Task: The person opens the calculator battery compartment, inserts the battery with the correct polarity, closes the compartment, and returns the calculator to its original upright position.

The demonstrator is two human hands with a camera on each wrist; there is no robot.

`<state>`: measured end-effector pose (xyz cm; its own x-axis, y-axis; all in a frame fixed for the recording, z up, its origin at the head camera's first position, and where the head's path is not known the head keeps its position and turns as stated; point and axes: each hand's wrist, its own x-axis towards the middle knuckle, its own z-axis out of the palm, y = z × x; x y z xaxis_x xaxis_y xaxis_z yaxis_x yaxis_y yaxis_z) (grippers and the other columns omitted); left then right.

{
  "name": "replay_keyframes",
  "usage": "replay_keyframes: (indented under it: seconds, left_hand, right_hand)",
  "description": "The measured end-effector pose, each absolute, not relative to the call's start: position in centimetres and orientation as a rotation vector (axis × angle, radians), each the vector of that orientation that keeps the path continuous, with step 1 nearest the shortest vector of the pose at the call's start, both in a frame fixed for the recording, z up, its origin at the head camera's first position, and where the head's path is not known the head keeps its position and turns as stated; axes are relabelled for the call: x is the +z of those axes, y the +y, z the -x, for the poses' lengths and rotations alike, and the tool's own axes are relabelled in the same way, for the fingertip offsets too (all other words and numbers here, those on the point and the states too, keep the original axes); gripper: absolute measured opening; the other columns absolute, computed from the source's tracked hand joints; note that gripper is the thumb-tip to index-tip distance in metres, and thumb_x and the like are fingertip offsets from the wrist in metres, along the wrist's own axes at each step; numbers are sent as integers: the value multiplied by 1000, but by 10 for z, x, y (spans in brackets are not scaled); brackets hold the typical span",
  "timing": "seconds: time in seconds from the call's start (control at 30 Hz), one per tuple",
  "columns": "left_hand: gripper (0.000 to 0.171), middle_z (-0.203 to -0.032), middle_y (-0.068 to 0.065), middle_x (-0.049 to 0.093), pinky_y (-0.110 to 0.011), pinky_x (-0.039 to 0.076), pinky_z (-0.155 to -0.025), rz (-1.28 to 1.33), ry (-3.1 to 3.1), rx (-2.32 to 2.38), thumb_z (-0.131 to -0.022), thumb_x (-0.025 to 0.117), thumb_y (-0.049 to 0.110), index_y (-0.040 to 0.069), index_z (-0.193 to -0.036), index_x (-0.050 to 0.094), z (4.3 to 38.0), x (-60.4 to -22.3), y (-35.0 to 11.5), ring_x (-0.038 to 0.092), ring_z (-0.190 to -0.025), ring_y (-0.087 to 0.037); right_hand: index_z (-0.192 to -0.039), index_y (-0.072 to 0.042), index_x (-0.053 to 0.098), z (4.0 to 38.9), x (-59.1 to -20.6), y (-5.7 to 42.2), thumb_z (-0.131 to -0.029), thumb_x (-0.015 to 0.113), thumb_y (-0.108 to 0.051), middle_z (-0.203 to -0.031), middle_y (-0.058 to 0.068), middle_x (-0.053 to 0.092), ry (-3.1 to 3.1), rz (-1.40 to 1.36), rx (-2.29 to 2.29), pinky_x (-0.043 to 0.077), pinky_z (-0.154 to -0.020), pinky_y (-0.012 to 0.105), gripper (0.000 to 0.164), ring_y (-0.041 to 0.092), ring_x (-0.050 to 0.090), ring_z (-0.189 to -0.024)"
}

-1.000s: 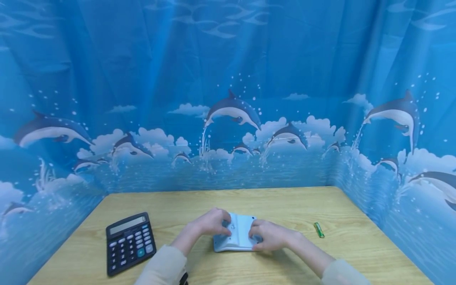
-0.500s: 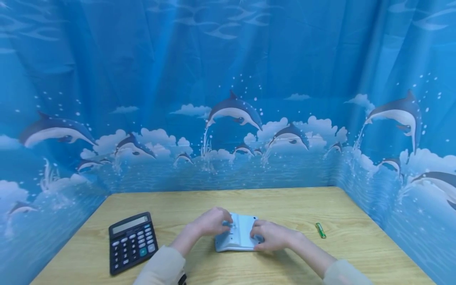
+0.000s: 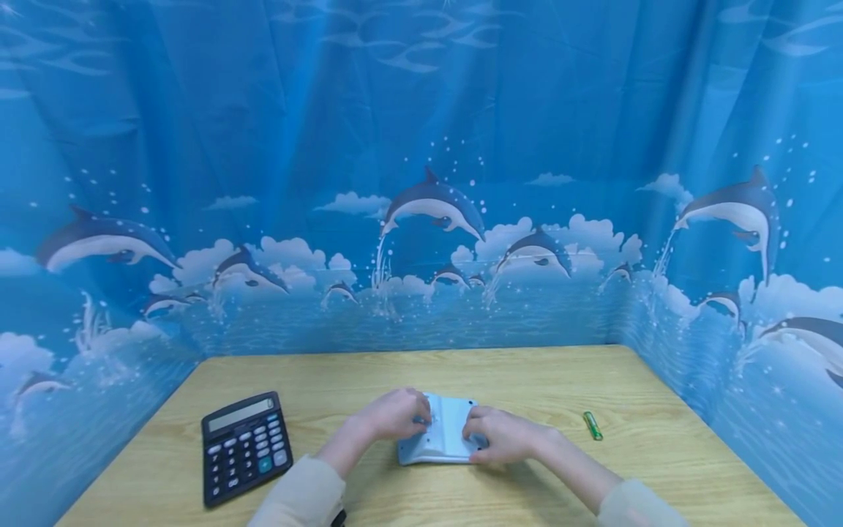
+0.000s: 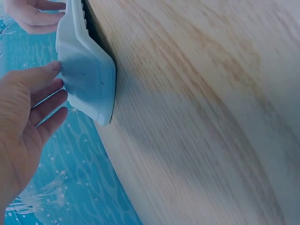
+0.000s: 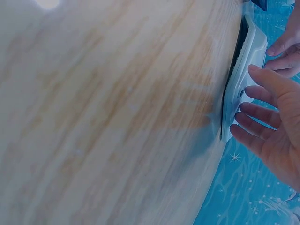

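A light blue calculator point(image 3: 454, 439) lies face down near the middle of the table, its back with small holes and a raised ridge upward. My left hand point(image 3: 398, 411) is over the left part of that back, fingertips touching it around the small recess. In the left wrist view the left thumb point(image 4: 49, 68) rests on the upper edge, the other fingers loosely bent behind it; what lies under the fingertips is hidden. My right hand point(image 3: 503, 435) holds the calculator's right end, thumb at the near edge and fingers bent over the back.
A black desk calculator point(image 3: 245, 448) lies face up at the left. To the right is a small green battery point(image 3: 592, 426). A blue curtain point(image 3: 421, 307) with dolphins stands behind the wooden table point(image 3: 527, 366) and along its sides.
My left fingers have drawn together and dipped slightly at the recess in the light blue calculator's back. The right hand keeps its place; the view has shifted slightly.
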<state>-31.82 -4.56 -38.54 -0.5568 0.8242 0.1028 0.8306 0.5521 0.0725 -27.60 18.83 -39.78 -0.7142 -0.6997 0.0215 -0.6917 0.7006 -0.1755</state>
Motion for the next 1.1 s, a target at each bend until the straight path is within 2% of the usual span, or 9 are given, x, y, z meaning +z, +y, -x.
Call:
replay_keyframes:
  seconds: [0.47, 0.73, 1.1]
  left_hand:
    - [13, -100, 0, 66, -20, 48, -80, 1363, -2827, -285, -82, 69, 13, 12, -95, 73, 314, -384, -44, 61, -95, -11]
    - [12, -97, 1, 67, -19, 48, -78, 1379, -2778, -282, -82, 69, 12, 12, -93, 74, 315, -387, -45, 61, -92, -10]
    - [11, -95, 2, 67, -19, 48, -78, 1374, -2771, -284, -82, 69, 11, 12, -92, 74, 317, -387, -45, 61, -92, -10]
  right_hand:
    - [-103, -10, 66, 278, -400, 188, -79, 71, -27, -103, -1, 56, 2867, 1230, -259, 47, -84, 28, 30, 11, 54, -94]
    - [-103, -10, 66, 276, -398, 185, -74, 75, -21, -101, -2, 56, 2879, 1193, -283, 46, -85, 27, 32, 11, 54, -94]
    - [-105, -10, 66, 279, -398, 182, -74, 75, -19, -100, -4, 54, 2848, 1163, -316, 46, -83, 25, 33, 6, 52, -92]
